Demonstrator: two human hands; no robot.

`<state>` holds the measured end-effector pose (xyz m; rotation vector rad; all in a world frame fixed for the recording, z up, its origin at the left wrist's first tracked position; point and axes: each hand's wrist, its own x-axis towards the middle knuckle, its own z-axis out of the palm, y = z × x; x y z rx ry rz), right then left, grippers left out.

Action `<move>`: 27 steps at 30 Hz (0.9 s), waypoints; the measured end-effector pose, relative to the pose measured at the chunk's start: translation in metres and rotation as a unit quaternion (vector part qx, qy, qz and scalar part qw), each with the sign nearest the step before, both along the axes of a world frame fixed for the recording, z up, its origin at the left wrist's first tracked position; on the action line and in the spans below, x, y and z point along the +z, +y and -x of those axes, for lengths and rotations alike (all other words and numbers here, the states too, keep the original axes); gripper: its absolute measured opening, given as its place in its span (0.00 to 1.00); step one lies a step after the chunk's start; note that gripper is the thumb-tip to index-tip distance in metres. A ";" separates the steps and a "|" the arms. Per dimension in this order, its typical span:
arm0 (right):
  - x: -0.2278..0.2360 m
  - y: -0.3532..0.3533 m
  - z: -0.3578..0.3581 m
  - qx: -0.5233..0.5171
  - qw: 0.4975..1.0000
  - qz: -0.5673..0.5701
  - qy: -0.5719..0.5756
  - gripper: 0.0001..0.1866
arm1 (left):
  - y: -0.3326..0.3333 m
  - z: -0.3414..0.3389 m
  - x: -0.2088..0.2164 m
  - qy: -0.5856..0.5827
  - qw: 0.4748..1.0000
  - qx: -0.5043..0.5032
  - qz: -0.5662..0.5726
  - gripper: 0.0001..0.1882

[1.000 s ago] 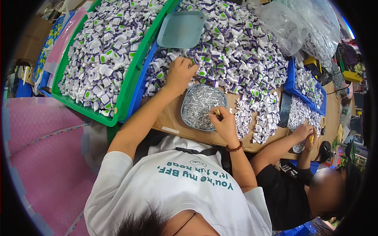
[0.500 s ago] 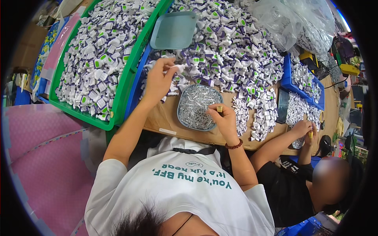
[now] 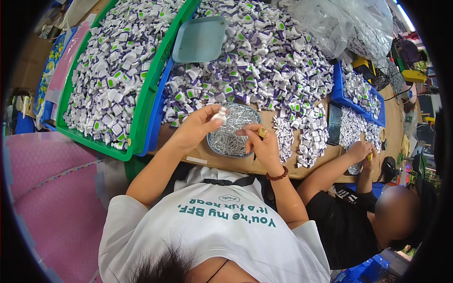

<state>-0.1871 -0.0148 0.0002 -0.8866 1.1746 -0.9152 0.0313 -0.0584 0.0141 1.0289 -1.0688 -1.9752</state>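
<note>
My left hand (image 3: 191,131) pinches a small white plastic toy piece (image 3: 220,114) over the left part of a shallow round-cornered bowl (image 3: 209,145). Shiny metal pins (image 3: 227,137) fill this bowl. On the right, my right hand (image 3: 266,148) hovers at the bowl's edge, thumb and forefinger closed together. Whatever is between those fingertips is too small to make out. A yellowish band (image 3: 263,133) wraps one finger of that hand. Just beyond the bowl spreads a big heap of white, purple and green toy parts (image 3: 255,66).
A green crate (image 3: 137,113) of similar parts stands at left, with a pale blue-grey tray (image 3: 199,40) beside it. Sorted white parts (image 3: 312,137) lie right of the bowl. A co-worker's hands (image 3: 363,153) work farther right, near a blue bin (image 3: 336,82).
My left hand has come from the heap toward the bowl, bringing the white toy piece near my right hand. My right hand has shifted slightly left, its fingertips raised from the pins.
</note>
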 end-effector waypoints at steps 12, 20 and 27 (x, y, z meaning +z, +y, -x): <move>0.005 0.002 -0.012 -0.054 0.986 0.124 0.102 0.04 | 0.021 0.028 -0.012 0.142 0.974 0.105 -0.144 0.13; 0.001 0.002 -0.013 -0.063 0.976 0.164 0.132 0.03 | 0.024 0.032 -0.013 0.103 0.982 0.109 -0.118 0.12; 0.000 0.006 -0.019 -0.100 0.984 0.125 0.084 0.04 | 0.026 0.034 -0.015 0.093 0.987 0.097 -0.087 0.12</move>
